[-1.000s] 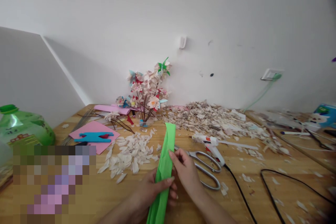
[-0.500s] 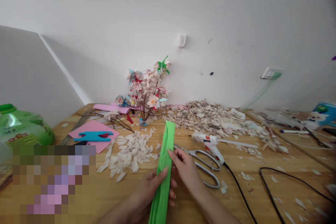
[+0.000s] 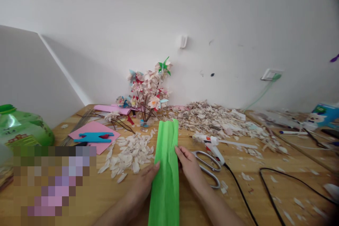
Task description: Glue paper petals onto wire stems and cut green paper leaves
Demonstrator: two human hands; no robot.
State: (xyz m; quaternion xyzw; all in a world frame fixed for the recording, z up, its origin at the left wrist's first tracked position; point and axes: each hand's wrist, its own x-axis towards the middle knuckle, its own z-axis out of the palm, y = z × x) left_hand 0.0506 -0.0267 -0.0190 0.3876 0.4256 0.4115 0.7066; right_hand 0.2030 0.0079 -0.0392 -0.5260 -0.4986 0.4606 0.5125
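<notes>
A long strip of green crepe paper (image 3: 165, 169) lies spread flat on the wooden table (image 3: 265, 190), running from the near edge toward the wall. My left hand (image 3: 144, 182) holds its left edge, fingers partly tucked under the paper. My right hand (image 3: 189, 167) holds its right edge, fingertips pinching the border. Just right of my right hand lie silver scissors (image 3: 209, 169).
A white glue gun (image 3: 212, 144) with a black cord (image 3: 265, 183) lies beyond the scissors. Pale paper petals (image 3: 129, 153) are scattered left of the strip, a bigger scrap heap (image 3: 217, 118) at the wall. Paper flowers (image 3: 148, 91), pink card (image 3: 92, 136) and a green bottle (image 3: 21, 127) stand left.
The green strip was folded narrow a second ago; my hands have moved apart and opened it out to about twice the width.
</notes>
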